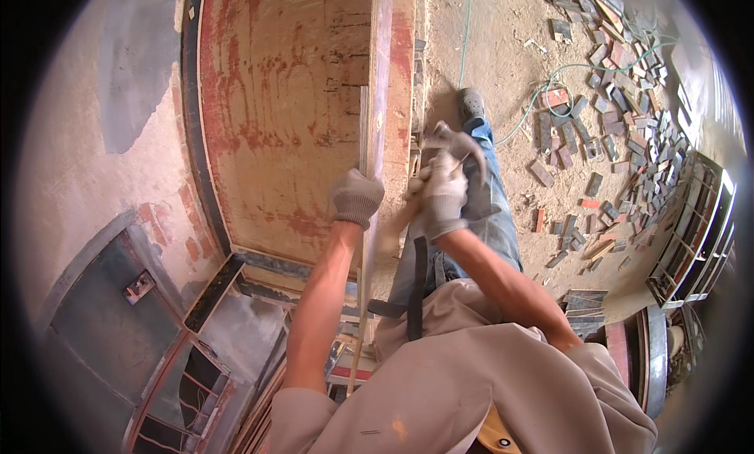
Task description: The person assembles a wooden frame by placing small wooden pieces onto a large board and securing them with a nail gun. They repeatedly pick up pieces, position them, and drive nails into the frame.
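The scene is viewed from the wearer's head — through the left of two side-by-side fisheye lenses — and the view is directed steeply downward. The shirt is seen closest, at the lower edge; the gloved left hand and right hand are framed near the centre, at close range. Floor and wall are taken in farther off, with straight edges bent toward the dark rim.

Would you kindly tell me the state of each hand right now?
Left hand: closed on the edge of a long narrow board.
Right hand: closed, holding a hammer, somewhat blurred.
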Demonstrator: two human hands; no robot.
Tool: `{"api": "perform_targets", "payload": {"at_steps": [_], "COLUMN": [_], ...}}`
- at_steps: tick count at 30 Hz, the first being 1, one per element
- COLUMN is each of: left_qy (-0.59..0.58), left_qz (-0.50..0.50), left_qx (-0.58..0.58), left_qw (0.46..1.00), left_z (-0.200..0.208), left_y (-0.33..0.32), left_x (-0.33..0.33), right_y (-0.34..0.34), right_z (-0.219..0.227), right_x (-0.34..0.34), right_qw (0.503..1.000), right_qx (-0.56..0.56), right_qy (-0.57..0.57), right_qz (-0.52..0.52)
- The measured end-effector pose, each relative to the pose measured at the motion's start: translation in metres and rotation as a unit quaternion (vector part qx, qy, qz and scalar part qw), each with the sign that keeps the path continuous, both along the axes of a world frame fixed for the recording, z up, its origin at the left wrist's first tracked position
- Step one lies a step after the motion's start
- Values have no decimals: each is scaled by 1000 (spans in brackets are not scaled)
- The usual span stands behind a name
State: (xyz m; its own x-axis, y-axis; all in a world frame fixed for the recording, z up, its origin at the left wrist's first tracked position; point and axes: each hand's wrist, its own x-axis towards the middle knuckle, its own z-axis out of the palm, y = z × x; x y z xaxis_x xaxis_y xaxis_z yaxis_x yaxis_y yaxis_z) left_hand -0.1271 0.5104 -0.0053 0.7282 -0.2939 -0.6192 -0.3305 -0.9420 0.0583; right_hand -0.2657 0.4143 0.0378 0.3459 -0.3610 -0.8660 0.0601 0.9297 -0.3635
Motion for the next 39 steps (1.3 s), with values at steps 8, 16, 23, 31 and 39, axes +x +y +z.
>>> {"api": "perform_targets", "payload": {"at_steps": [8,16,23,31,39], "left_qy": [26,15,11,-104,-358], "left_qz": [6,74,184,260,509], "left_qx": [-46,-30,-64,-60,-245], "left_qw": [999,997,981,958,744], "left_z": [-14,-31,-23,-9,13], "left_y": [20,24,-6,-33,-30], "left_x": [8,-5,-37,-78,-253], "right_y": [13,-136,-355,-505,-328], "right_z": [-11,36,47,20,-86], "right_x": [27,-1,126,438,312], "right_qw": [980,914,772,543,584], "right_qx": [65,-50,-312,-688,-459], "right_qy": [114,12,-1,25,-281], "right_qz": [147,403,553,481,608]}}
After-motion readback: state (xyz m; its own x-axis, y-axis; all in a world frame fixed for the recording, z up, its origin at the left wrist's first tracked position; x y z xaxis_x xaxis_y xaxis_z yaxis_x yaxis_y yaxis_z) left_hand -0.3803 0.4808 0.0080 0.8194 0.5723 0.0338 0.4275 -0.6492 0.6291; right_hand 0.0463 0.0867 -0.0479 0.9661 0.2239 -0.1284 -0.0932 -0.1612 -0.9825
